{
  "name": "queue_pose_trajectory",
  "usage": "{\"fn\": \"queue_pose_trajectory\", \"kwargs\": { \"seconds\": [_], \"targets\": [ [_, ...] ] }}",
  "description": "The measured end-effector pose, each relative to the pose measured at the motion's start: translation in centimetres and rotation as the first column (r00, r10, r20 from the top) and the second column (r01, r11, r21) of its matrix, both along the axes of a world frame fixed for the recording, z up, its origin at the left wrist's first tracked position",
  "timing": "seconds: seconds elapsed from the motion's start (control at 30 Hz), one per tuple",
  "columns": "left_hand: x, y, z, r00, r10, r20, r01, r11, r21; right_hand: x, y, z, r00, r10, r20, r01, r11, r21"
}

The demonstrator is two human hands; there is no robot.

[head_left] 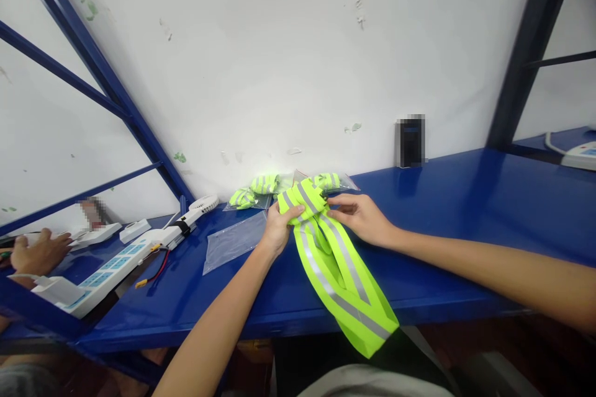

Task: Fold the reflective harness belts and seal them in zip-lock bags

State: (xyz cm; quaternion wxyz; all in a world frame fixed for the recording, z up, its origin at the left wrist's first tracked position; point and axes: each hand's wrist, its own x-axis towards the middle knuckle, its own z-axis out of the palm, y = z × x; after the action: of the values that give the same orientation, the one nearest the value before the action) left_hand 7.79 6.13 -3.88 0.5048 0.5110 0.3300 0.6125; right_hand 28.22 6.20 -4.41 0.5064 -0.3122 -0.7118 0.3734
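A neon-yellow reflective strap (342,273) with silver stripes is partly bunched in front of me. Its upper end forms a folded bundle, while long loops hang down over the table's front edge. My left hand (278,223) grips the bundle from the left, thumb on top. At the bundle's right side, my right hand (356,214) has thumb and fingers pinched on its edge, by a small dark part that I cannot make out clearly. A clear plastic bag (233,240) lies flat on the table, left of my left hand.
Behind the bundle, several bagged yellow straps (264,184) lie against the wall. Left are a white power strip (116,270), a small white fan (203,203) and a red-black cable (153,273). A dark blurred box (410,141) stands at the back right. Another person's hand (40,252) is far left.
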Motion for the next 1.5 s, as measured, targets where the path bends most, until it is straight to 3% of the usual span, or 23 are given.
{"fn": "queue_pose_trajectory", "kwargs": {
  "seconds": [0.4, 0.5, 0.6, 0.7, 0.87, 1.17, 1.37, 1.5],
  "targets": [
    [0.2, -0.3, -0.1, 0.973, 0.095, -0.211, -0.069, 0.989, 0.128, 0.2, 0.4, 0.5, 1.0, -0.003, -0.021, 0.0, 0.987, -0.162],
    [0.2, -0.6, 0.0, 0.966, 0.044, -0.254, -0.006, 0.989, 0.148, 0.2, 0.3, 0.6, 0.982, 0.184, -0.036, -0.187, 0.953, -0.239],
    [0.2, -1.1, 0.2, 0.943, -0.015, -0.334, 0.074, 0.984, 0.165, 0.4, 0.0, 1.0, 0.887, 0.457, -0.072, -0.454, 0.833, -0.317],
    [0.3, -1.6, 0.4, 0.925, -0.029, -0.378, 0.097, 0.982, 0.16, 0.7, -0.4, 1.5, 0.843, 0.537, -0.04, -0.512, 0.777, -0.367],
    [0.6, -1.6, 0.3, 0.911, -0.031, -0.411, 0.1, 0.984, 0.148, 0.6, -0.5, 1.5, 0.9, 0.436, -0.008, -0.405, 0.828, -0.388],
    [0.7, -1.6, 0.0, 0.919, -0.199, -0.34, 0.219, 0.976, 0.021, 0.7, -0.3, 1.1, 0.923, 0.383, -0.037, -0.365, 0.843, -0.395],
    [0.8, -1.6, 0.1, 0.925, -0.188, -0.33, 0.212, 0.977, 0.037, 0.5, -0.3, 0.6, 0.929, 0.361, -0.079, -0.361, 0.841, -0.402],
    [1.0, -1.5, 0.3, 0.941, -0.177, -0.289, 0.191, 0.981, 0.019, 0.1, -0.4, 0.6, 0.953, 0.286, -0.104, -0.304, 0.888, -0.344]
  ]
}}
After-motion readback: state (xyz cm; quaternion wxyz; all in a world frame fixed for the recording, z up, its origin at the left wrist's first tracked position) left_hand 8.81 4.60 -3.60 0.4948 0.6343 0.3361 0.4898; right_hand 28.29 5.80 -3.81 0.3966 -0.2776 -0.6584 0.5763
